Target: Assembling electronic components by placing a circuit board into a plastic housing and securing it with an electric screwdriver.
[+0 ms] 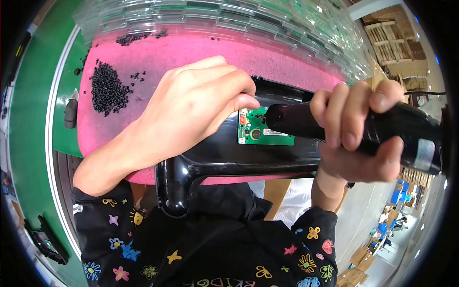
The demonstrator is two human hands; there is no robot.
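Note:
My right hand (pixel 358 124) is wrapped round a black electric screwdriver (pixel 294 120), which lies nearly level with its tip toward the left. That tip is over a green circuit board (pixel 282 139), beside small dark parts on it. The board sits inside a black plastic housing (pixel 215 154), whose rounded arm sticks out toward me. My left hand (pixel 203 98) is over the housing's left part, fingers curled and thumb pressed to the forefinger near the board's upper left corner. Whatever is in that pinch, if anything, is hidden.
A heap of small black screws (pixel 109 88) lies on the pink mat (pixel 191 50), with a few scattered beside it. Stacked clear plastic trays (pixel 229 21) line the far edge. On the green surface at left are a dark grey roll (pixel 71 114) and another black housing (pixel 48 239).

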